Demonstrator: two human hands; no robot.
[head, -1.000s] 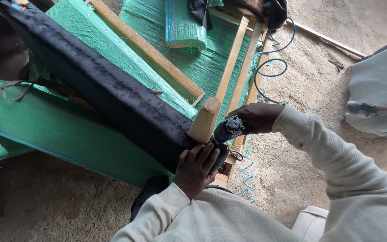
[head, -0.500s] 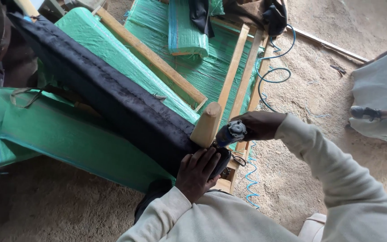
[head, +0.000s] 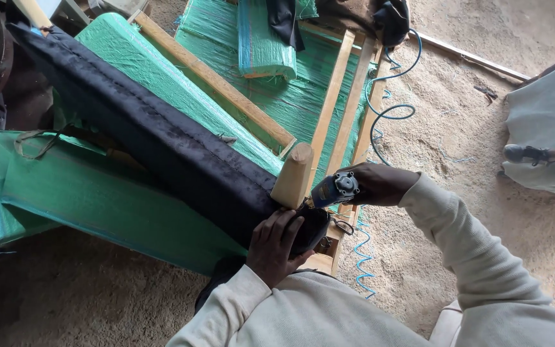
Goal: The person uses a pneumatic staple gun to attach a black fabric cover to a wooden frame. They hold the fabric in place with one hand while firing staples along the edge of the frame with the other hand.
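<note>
The person's right hand (head: 380, 183) is closed around a small air tool (head: 334, 188), gripping its body with the nose pointed left toward the foot of a short wooden leg (head: 293, 175) that stands up from the corner of a sofa frame (head: 338, 96). The tool's blue-and-grey head shows just past the fingers, near the leg's base and just above the dark cloth; whether the tip touches the wood or the cloth cannot be told. The left hand (head: 279, 247) lies flat, fingers spread and pressed down, on the near end of a long strip of black fabric (head: 155, 138), holding it against the frame corner right below the leg. It grasps nothing; it only pushes on the cloth. The fabric runs diagonally from the upper left down to that corner, stretched over a rail. On either side of it lies green woven sheeting (head: 104, 205) covering the frame's panels, and a bare timber rail (head: 213, 80) runs parallel above it. Two lighter slats cross the frame to the right of the leg. A blue coiled hose (head: 390, 109) snakes over the sandy floor (head: 457, 128) beside the frame and shows again below the right hand. A folded green cushion (head: 264, 38) rests on the far part of the frame with dark cloth draped over it. At the right edge another person's shoe (head: 527, 153) stands on the ground, well apart from the work.
</note>
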